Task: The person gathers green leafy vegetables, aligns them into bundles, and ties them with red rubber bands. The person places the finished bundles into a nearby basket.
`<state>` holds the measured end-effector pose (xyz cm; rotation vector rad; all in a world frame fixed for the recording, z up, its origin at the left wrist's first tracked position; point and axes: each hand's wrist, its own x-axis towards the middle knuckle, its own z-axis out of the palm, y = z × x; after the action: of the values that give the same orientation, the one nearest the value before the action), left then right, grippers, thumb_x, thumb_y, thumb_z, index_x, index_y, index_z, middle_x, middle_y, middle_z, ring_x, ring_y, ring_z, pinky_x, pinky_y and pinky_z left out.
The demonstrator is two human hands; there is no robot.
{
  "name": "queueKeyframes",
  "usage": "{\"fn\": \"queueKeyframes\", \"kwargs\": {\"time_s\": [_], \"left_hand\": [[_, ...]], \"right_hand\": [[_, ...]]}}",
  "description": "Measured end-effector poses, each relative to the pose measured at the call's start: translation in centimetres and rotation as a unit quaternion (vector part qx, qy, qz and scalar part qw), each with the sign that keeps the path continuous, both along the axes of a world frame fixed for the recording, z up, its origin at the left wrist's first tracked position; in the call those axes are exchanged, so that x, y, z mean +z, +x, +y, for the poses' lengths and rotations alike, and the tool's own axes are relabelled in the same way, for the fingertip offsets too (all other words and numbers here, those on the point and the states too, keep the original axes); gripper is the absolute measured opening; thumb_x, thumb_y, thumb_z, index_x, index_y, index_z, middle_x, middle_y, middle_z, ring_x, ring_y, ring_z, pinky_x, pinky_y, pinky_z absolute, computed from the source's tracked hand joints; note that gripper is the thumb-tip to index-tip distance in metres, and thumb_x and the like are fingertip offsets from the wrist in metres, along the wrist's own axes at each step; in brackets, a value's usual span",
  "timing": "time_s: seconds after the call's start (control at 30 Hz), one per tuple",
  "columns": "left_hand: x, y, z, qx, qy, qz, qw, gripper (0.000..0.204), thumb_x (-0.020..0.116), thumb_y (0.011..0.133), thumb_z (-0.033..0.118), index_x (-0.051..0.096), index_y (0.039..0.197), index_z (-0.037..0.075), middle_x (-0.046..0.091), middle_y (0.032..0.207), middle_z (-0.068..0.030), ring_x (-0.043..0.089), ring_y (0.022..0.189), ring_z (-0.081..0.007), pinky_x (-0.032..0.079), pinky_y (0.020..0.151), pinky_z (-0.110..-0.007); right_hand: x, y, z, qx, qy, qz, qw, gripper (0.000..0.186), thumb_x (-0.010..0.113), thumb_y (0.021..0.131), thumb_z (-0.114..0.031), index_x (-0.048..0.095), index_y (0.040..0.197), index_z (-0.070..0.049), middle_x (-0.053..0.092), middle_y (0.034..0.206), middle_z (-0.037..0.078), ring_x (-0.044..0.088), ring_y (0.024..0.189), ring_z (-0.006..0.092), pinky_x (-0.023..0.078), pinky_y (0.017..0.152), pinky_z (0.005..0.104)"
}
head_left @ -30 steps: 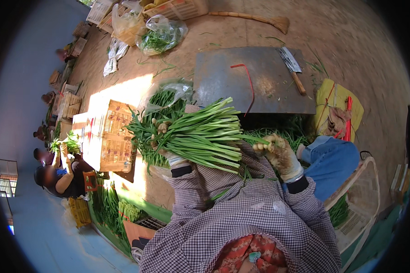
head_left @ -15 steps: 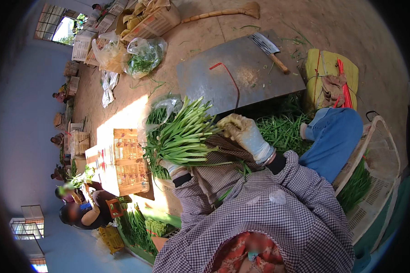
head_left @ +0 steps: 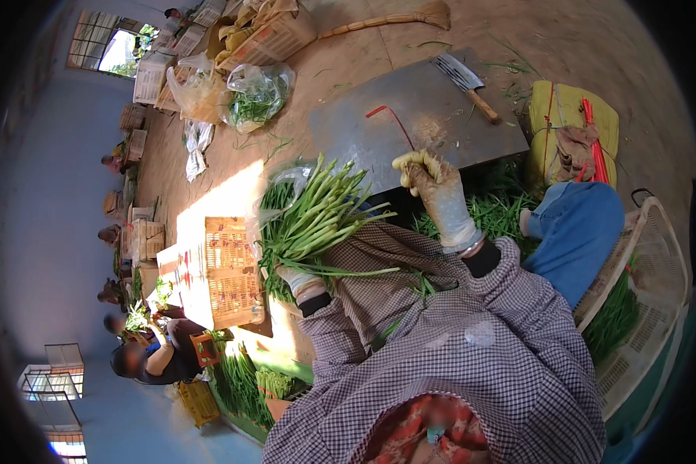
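Observation:
My left hand [head_left: 301, 281], in a pale glove, is closed round a thick bunch of long green stalks [head_left: 317, 213]. Their pale cut ends point up and right, and darker leaves hang on the left beside clear plastic. My right hand [head_left: 435, 185], in a stained pale glove, reaches to the near edge of a grey metal board [head_left: 363, 131]. Its fingers are curled together on the lower end of a thin red tie [head_left: 397, 122], whose bent upper part lies over the board. One loose stalk [head_left: 363, 271] sticks out to the right below the bunch.
A cleaver [head_left: 464, 81] lies at the board's far right. Beside it sits a yellow bundle [head_left: 572, 116] with red ties. Loose greens [head_left: 495, 201] lie below the board. A plastic crate [head_left: 233, 271] stands left, a white basket [head_left: 657, 325] right. Other people [head_left: 151, 356] work at far left.
My right hand has moved up and away from the bunch to the lower end of the red tie. The left hand keeps its grip on the stalks. The whole view has shifted slightly.

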<state>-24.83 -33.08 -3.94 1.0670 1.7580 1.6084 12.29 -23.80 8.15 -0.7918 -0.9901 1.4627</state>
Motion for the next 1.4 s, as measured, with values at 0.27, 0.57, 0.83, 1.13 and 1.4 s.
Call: {"fn": "queueKeyframes", "kwargs": {"time_s": [0.27, 0.57, 0.83, 1.13, 1.4], "left_hand": [[3.8, 1.7, 0.4, -0.018, 0.081, -0.356, 0.931, 0.040, 0.041, 0.098, 0.025, 0.046, 0.130, 0.002, 0.054, 0.130, -0.0099, 0.052, 0.115, -0.0224, 0.040, 0.100, -0.032], [0.0, 0.1, 0.3, 0.002, 0.131, -0.449, 0.884, 0.046, 0.033, 0.098, 0.037, 0.047, 0.129, 0.007, 0.050, 0.135, -0.0108, 0.045, 0.122, -0.0269, 0.032, 0.105, -0.043], [-0.7, -0.9, -0.1, -0.011, 0.074, -0.320, 0.944, 0.045, 0.033, 0.098, 0.035, 0.047, 0.132, 0.008, 0.049, 0.137, -0.0068, 0.044, 0.124, -0.0230, 0.031, 0.106, -0.040], [4.5, 3.3, -0.1, 0.014, -0.309, 0.598, 0.739, 0.040, 0.041, 0.097, 0.028, 0.049, 0.129, 0.005, 0.052, 0.132, -0.0088, 0.048, 0.120, -0.0242, 0.036, 0.103, -0.034], [0.4, 0.8, 0.3, -0.015, 0.104, -0.357, 0.928, 0.041, 0.036, 0.098, 0.033, 0.047, 0.129, 0.007, 0.050, 0.134, -0.0068, 0.044, 0.122, -0.0234, 0.032, 0.105, -0.038]], "right_hand": [[3.1, -1.4, -2.6, 0.102, 0.042, 0.017, 0.994, 0.024, 0.058, 0.093, -0.021, 0.063, 0.107, -0.003, 0.063, 0.084, 0.004, 0.057, 0.068, 0.0090, 0.048, 0.065, 0.0225], [-4.1, 0.5, -1.2, 0.166, 0.031, -0.227, 0.959, 0.038, 0.065, 0.088, -0.031, 0.063, 0.104, 0.003, 0.066, 0.099, 0.014, 0.063, 0.091, 0.0214, 0.049, 0.084, 0.0299], [-2.8, 2.1, -0.3, -0.050, -0.034, 0.019, 0.998, 0.028, 0.055, 0.096, -0.024, 0.062, 0.091, 0.003, 0.063, 0.080, 0.006, 0.057, 0.068, 0.0115, 0.048, 0.065, 0.0247], [-5.5, -0.1, -2.1, 0.070, 0.027, -0.141, 0.987, 0.039, 0.065, 0.089, -0.025, 0.057, 0.118, 0.001, 0.064, 0.100, 0.009, 0.062, 0.083, 0.0164, 0.050, 0.075, 0.0279], [-10.2, 0.6, 1.5, -0.075, -0.057, -0.145, 0.985, 0.016, 0.057, 0.093, -0.013, 0.063, 0.096, 0.001, 0.064, 0.082, 0.006, 0.057, 0.066, 0.0106, 0.048, 0.060, 0.0229]]}}
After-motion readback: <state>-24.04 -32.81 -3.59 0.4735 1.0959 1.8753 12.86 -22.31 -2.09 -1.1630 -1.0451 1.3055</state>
